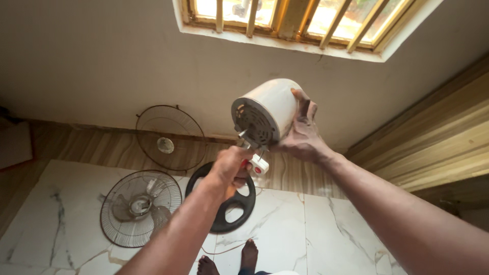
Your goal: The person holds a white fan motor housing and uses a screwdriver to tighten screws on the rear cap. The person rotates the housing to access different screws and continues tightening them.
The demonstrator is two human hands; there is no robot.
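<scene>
White plastic fan motor housing (269,109), rounded like a drum, is held up in front of the wall below the barred window (305,18). The right hand (303,132) cups its far side, fingers spread over the smooth shell, its vented grey face turned toward the camera. The left hand (232,165) is closed around a red-and-white tool handle (258,165) (most likely a screwdriver, though the tip is hidden), pressed against the housing's lower edge. Below, on the marble-patterned floor (316,229), lie a fan guard with blades (140,206) and a black round base (229,201); a second wire guard (170,137) leans against the wall. Bare feet (239,259) show at the bottom.
</scene>
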